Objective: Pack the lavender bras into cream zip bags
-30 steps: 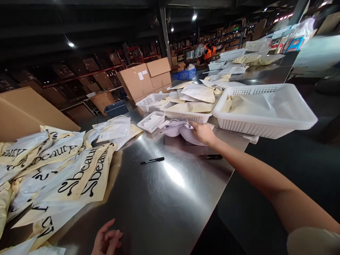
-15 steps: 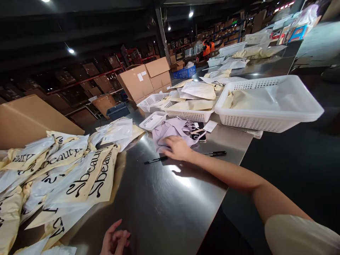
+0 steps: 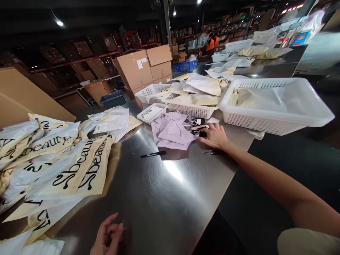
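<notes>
- A lilac garment (image 3: pixel 171 130) lies crumpled on the steel tabletop (image 3: pixel 164 198), just above the centre of the frame, below the small white baskets.
- It looks light, soft and limp; judged from its folds, it would sag if lifted by one corner, so a hold along an edge or at two corners would suit it better. On the polished steel it would likely slide easily.
- The right hand (image 3: pixel 215 136) rests at the garment's right edge, fingers spread flat over a small dark card or tag (image 3: pixel 199 128); its grip is open, closed on nothing.
- A pair of small scissors or tweezers (image 3: pixel 212 153) lies just below that hand; I cannot tell which.
- A black marker (image 3: pixel 153 154) lies left of centre, just below the garment.
- The left hand (image 3: pixel 107 238) sits at the bottom edge, fingers loosely curled, holding nothing, resting on or just over the tabletop.
- A heap of printed mailer bags (image 3: pixel 66 166) fills the left of the frame.
- A large white basket (image 3: pixel 276 122) with cream bags stands at the upper right.
</notes>
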`<move>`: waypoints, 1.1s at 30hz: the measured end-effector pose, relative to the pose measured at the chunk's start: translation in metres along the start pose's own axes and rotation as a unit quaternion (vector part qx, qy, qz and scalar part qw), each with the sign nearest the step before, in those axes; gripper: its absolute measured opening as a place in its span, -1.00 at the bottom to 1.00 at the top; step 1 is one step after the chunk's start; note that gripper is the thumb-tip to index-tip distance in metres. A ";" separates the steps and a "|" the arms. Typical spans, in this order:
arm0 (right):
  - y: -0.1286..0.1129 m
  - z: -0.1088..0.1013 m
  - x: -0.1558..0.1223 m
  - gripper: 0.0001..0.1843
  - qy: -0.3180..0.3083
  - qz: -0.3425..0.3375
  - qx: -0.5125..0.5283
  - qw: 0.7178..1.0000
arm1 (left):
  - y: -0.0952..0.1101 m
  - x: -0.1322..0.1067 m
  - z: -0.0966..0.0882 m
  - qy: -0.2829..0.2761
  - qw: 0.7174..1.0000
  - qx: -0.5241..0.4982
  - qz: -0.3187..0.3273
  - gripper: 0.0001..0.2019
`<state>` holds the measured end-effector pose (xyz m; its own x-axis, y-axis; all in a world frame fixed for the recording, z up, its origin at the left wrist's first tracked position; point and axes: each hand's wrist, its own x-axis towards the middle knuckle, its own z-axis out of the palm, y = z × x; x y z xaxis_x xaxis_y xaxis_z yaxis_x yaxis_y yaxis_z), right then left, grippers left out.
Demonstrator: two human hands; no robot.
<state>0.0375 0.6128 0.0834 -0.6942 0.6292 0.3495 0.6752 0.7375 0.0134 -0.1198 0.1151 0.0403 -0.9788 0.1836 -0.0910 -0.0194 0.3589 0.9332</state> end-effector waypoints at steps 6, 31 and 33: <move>-0.040 -0.002 0.057 -0.03 -0.084 0.092 0.036 0.992 | 0.003 -0.001 0.004 0.005 1.000 -0.018 0.009 -0.23; -0.046 -0.013 0.048 -0.46 -0.045 0.084 0.110 0.989 | 0.002 0.000 0.005 -0.003 1.000 0.017 0.016 -0.28; -0.045 -0.021 0.064 -0.48 -0.034 0.125 0.118 0.984 | 0.004 -0.001 0.005 -0.004 1.000 0.006 0.021 -0.30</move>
<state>-0.0320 0.6151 0.1246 -0.5341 0.8077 0.2498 0.7560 0.5886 -0.2865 -0.1182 0.1213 0.0422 -0.9769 0.2062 -0.0557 0.0232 0.3621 0.9319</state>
